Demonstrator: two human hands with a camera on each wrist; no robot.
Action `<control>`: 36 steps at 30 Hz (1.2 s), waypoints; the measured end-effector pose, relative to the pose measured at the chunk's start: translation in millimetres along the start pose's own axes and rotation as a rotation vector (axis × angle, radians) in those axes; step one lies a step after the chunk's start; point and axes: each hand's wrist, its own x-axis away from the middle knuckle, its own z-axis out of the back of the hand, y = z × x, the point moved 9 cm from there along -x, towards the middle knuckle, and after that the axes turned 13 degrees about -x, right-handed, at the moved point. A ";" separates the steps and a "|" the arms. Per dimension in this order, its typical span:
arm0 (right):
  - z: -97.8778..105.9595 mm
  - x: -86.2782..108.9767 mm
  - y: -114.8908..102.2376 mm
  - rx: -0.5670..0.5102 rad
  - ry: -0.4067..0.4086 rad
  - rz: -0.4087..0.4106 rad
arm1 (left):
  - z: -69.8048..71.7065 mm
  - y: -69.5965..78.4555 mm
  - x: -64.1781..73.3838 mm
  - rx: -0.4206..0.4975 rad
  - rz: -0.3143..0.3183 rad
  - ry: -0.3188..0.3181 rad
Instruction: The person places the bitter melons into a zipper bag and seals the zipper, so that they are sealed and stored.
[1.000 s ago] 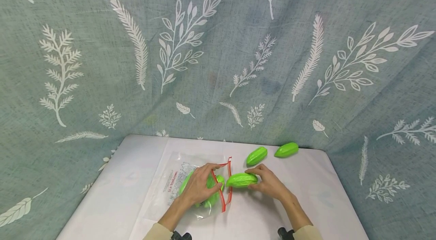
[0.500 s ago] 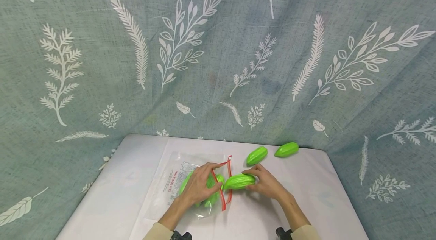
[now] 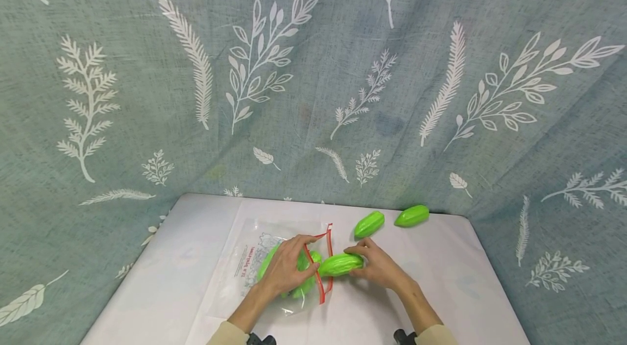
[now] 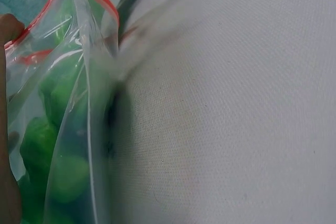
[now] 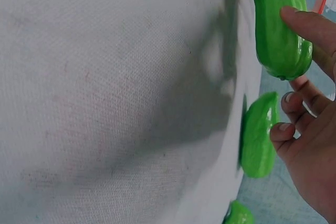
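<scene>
A clear zip bag [image 3: 227, 279] with a red zip edge lies on the table, its mouth gaping to the right. Several bright green ridged gourds [image 4: 39, 145] show through its plastic. My left hand [image 3: 284, 268] lies over the bag and holds its upper mouth edge, fingers and thumb spread along the red strip. Between thumb and fingers my right hand [image 3: 383, 268] grips another glossy green gourd [image 3: 342, 264] by its right end. That gourd's left tip is inside the bag's mouth, beside the left thumb. In the right wrist view, the right thumb [image 5: 310, 24] presses its side.
Two more green gourds, one nearer [image 3: 369, 224] and one farther right [image 3: 412, 215], lie behind the right hand close to the table's back edge. A white cloth covers the table [image 3: 147, 279]. Leaf-patterned fabric [image 3: 313, 89] hangs behind and at both sides.
The right hand has moved left with its gourd, bringing the gourd's tip past the red strip into the bag's mouth. The left hand and bag stay nearly still.
</scene>
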 end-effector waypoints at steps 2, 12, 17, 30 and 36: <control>-1.0 -0.1 -1.0 0.004 -0.002 -0.002 | -0.3 -0.3 0.1 0.002 0.005 -0.007; -4.6 -1.9 -6.2 0.022 0.000 0.000 | -0.2 0.4 0.0 -0.004 0.004 -0.003; -4.4 -3.2 -7.0 0.025 0.009 0.006 | 0.0 0.8 -0.5 -0.011 0.001 0.005; -4.5 -5.1 -10.5 0.031 0.028 0.013 | 2.5 3.4 -2.5 -0.007 -0.019 0.023; -3.6 -5.4 -12.5 0.085 0.035 0.019 | 1.0 2.1 -3.2 0.000 0.002 -0.005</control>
